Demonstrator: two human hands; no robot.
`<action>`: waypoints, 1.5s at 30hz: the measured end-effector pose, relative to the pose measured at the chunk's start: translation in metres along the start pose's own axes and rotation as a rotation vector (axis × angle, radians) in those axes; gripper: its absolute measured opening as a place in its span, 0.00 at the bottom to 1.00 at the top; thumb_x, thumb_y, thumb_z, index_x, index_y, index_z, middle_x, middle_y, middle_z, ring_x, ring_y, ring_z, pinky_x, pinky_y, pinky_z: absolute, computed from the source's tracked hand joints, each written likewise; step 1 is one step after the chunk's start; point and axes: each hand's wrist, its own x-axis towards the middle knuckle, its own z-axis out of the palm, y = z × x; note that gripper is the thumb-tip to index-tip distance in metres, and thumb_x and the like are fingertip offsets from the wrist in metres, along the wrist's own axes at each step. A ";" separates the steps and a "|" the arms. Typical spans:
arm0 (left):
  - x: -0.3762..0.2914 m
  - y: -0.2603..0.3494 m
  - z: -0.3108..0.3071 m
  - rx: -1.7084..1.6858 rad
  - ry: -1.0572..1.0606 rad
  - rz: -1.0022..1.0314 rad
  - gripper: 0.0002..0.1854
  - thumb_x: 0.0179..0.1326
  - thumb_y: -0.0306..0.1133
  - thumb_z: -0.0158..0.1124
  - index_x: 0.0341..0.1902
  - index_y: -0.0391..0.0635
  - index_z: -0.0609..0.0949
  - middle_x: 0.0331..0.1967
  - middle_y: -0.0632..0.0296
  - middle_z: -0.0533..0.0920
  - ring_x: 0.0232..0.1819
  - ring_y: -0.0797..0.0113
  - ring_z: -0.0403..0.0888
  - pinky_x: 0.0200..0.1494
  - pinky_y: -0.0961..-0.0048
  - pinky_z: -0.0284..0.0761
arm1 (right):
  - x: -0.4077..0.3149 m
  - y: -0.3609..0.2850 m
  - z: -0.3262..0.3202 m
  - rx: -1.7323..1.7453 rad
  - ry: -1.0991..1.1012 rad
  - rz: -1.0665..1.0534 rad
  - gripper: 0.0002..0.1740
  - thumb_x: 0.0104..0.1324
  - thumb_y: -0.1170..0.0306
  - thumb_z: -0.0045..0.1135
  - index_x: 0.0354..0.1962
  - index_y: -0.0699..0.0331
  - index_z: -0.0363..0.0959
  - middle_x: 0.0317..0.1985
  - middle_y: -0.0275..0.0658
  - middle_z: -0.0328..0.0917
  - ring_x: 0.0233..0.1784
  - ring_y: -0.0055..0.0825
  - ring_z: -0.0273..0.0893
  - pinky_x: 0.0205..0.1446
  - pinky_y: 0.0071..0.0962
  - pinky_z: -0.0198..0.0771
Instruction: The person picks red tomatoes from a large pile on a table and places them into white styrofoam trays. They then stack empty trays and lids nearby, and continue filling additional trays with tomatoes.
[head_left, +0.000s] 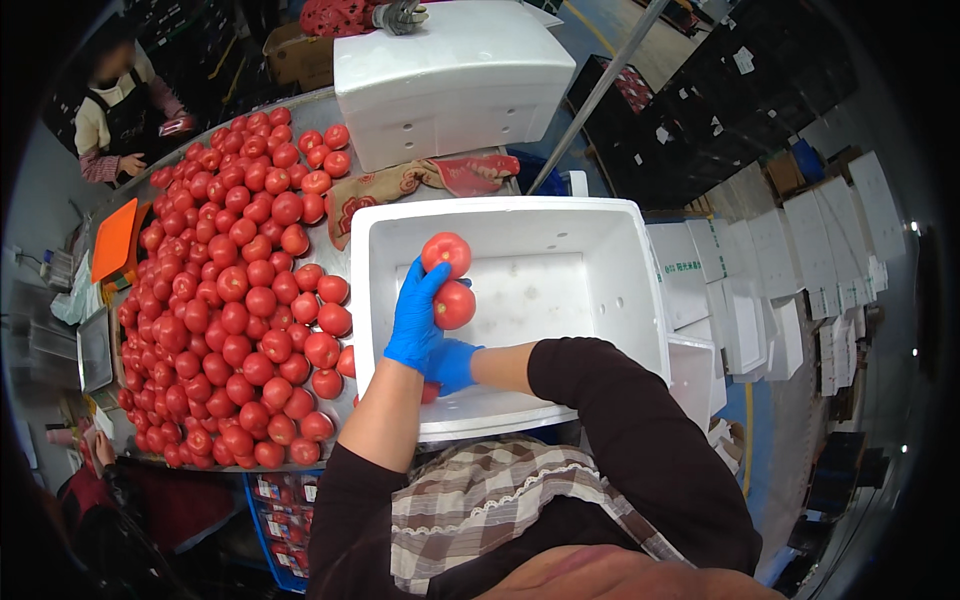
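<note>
My left hand (417, 319), in a blue glove, holds two red tomatoes above the inside of a white foam box (626, 337). The upper tomato (448, 251) sits past the thumb, and the lower tomato (454, 306) rests against the palm side. Below it, my right hand (454, 367), also gloved in blue, is inside the box near its front left corner. Part of another tomato (430, 393) shows beside the right hand; its fingers are mostly hidden, so I cannot tell whether they grip it. The visible box floor carries faint stains.
Many loose tomatoes (232, 322) cover the metal table to the left. Behind the box lie a patterned cloth (390, 186) and a large foam box (457, 82), with a co-worker's gloved hand (401, 16) on top. Another person (112, 112) stands far left. Foam boxes (682, 270) crowd the right.
</note>
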 end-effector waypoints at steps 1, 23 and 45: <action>0.000 0.000 -0.001 -0.008 -0.013 0.002 0.36 0.61 0.46 0.69 0.70 0.50 0.68 0.54 0.53 0.79 0.51 0.56 0.82 0.50 0.62 0.83 | -0.008 -0.001 -0.007 -0.047 -0.084 0.062 0.42 0.59 0.55 0.67 0.69 0.43 0.59 0.64 0.45 0.70 0.59 0.48 0.75 0.62 0.45 0.71; 0.004 -0.009 0.000 -0.247 -0.158 -0.068 0.32 0.65 0.48 0.64 0.68 0.45 0.69 0.56 0.52 0.80 0.50 0.56 0.81 0.50 0.55 0.83 | -0.143 -0.070 -0.065 1.586 0.567 0.337 0.46 0.60 0.50 0.68 0.70 0.53 0.54 0.53 0.45 0.73 0.40 0.34 0.82 0.38 0.33 0.84; 0.001 -0.012 0.000 0.218 -0.294 -0.086 0.34 0.62 0.38 0.68 0.71 0.48 0.68 0.59 0.53 0.77 0.51 0.57 0.83 0.53 0.63 0.82 | -0.134 -0.045 -0.059 1.862 1.104 -0.044 0.36 0.68 0.45 0.55 0.62 0.63 0.66 0.55 0.50 0.76 0.50 0.42 0.81 0.51 0.46 0.82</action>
